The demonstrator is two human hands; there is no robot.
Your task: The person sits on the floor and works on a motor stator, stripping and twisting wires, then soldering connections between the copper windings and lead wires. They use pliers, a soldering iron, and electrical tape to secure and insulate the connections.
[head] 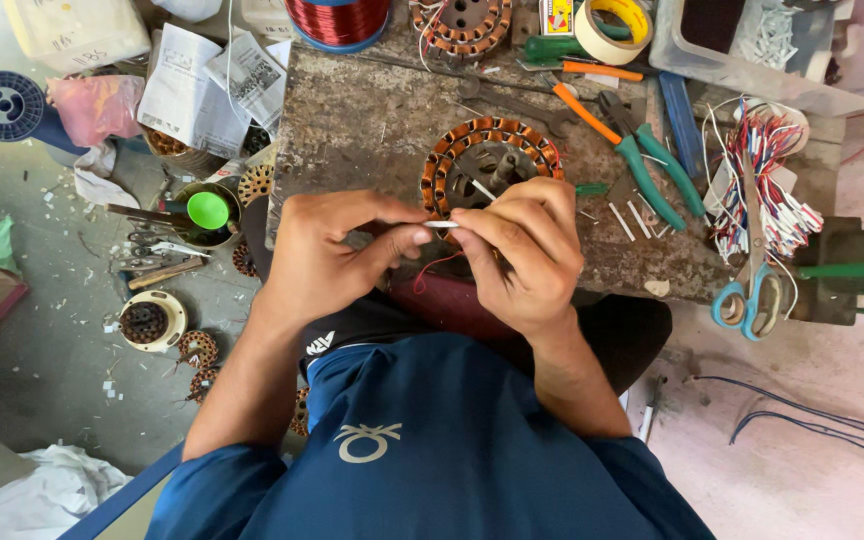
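Blue short-sleeved shirt, white emblem

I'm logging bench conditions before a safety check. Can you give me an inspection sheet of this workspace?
Surface: worn, stained bench top.
Job's things: copper-wound stator on the bench; small white sleeve and red wire at the fingertips.
Clutter: green-handled pliers, blue scissors, tape roll, copper wire spool.
Hands: left hand and right hand pinch the sleeve together.
Cables: red, white and blue wire bundle; blue cables on the floor.
Surroundings: floor littered with tools, scraps, cloth.
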